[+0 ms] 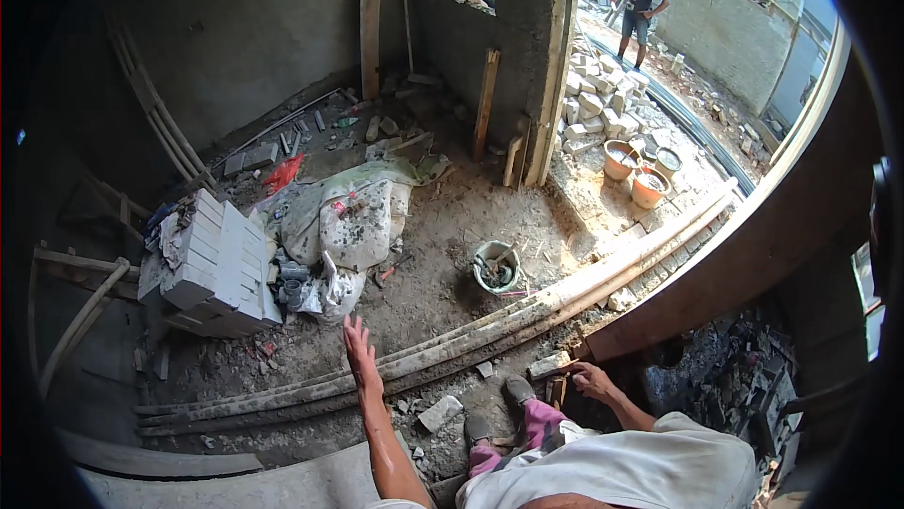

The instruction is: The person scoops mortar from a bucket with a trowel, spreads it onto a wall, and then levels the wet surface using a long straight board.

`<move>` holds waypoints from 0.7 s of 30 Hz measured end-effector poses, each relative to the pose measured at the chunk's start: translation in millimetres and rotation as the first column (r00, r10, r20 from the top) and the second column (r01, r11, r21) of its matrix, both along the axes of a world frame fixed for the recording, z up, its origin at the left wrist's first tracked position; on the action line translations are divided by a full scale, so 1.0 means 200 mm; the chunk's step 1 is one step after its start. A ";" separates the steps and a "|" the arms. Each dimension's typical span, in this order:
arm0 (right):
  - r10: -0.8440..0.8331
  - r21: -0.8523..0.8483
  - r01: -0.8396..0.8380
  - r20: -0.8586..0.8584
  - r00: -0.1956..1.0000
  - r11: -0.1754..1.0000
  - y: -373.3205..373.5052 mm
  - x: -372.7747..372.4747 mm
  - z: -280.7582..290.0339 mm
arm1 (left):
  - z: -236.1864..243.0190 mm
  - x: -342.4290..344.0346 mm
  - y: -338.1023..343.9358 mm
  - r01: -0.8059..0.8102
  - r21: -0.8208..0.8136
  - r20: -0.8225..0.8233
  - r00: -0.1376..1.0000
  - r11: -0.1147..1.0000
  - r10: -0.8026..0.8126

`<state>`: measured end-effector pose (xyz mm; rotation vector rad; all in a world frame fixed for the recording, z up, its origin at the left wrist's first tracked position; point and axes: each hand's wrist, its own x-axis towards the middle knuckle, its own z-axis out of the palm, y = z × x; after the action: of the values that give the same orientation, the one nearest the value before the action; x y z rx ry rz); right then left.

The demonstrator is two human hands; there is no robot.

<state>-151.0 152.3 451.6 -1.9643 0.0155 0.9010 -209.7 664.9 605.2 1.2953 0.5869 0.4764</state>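
My left hand (361,358) is raised above the long poles, its fingers stretched out and nothing in it. My right hand (593,381) is in front of my right side, with its fingers bent and drawn together toward the left. Something thin may be between the fingertips, too small to make out. Just past them in view is a pale block (549,365), and a short piece of wood (557,392) is just below; I cannot tell whether the hand touches either. My shoes (519,389) are on rubble between the hands.
Long poles (452,344) cross the floor ahead. Beyond them are a bucket (496,267) with tools, a dirty sheet (353,217) and a stack of white boxes (221,255). Outside the doorway are a pile of bricks (603,99), orange buckets (650,187) and a standing person (642,5).
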 end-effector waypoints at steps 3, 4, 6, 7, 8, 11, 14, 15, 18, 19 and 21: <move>0.014 -0.107 -0.020 -0.059 0.998 0.994 -0.01 -0.44 -0.12 | -0.29 -0.24 -0.29 0.229 0.405 -0.148 0.972 0.885 -0.184; 0.138 -0.151 -0.150 -0.085 0.987 0.977 -0.03 -0.55 -0.17 | -0.58 -0.46 -0.44 0.384 0.339 -0.275 0.913 0.859 -0.300; 0.130 -0.262 -0.149 -0.088 0.988 0.953 -0.13 -0.78 -0.19 | -1.07 -0.89 -0.65 0.601 0.137 -0.514 0.723 0.787 -0.462; 0.017 -0.259 -0.046 -0.112 0.994 0.965 -0.27 -0.89 -0.29 | -1.20 -1.03 -0.76 0.691 0.038 -0.628 0.578 0.722 -0.521; 0.017 -0.232 -0.046 -0.125 0.992 0.972 -0.25 -1.01 -0.30 | -1.26 -1.17 -0.73 0.706 -0.064 -0.744 0.438 0.705 -0.506; -0.184 -0.459 0.152 -0.025 0.983 0.875 -0.50 -1.25 -0.28 | -1.32 -1.38 -0.67 0.683 -0.275 -0.868 0.125 0.677 -0.480; -0.120 -0.482 0.057 -0.099 0.988 0.874 -0.73 -1.34 -0.35 | -1.36 -1.40 -0.71 0.641 -0.408 -0.830 0.036 0.650 -0.556; -0.183 -0.484 0.151 -0.018 0.983 0.862 -0.78 -1.35 -0.40 | -1.37 -1.36 -0.77 0.624 -0.457 -0.805 0.013 0.633 -0.594; -0.522 -0.198 0.491 -0.159 0.838 0.848 -0.47 -1.23 -0.30 | -1.30 -1.26 -0.76 0.381 -0.657 -0.672 0.094 0.650 -0.734; -0.555 -0.106 0.546 -0.125 0.822 0.831 -0.43 -1.22 -0.25 | -1.27 -1.11 -0.82 0.281 -0.752 -0.570 0.175 0.596 -0.803; -0.608 -0.003 0.609 -0.066 0.791 0.793 -0.50 -1.28 -0.19 | -0.81 -0.69 -1.15 0.437 -0.678 -0.431 0.414 0.591 -0.802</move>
<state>-407.5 53.2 413.7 -1.7384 0.6464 0.5210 -348.2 434.7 442.5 1.0748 0.7088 -0.8751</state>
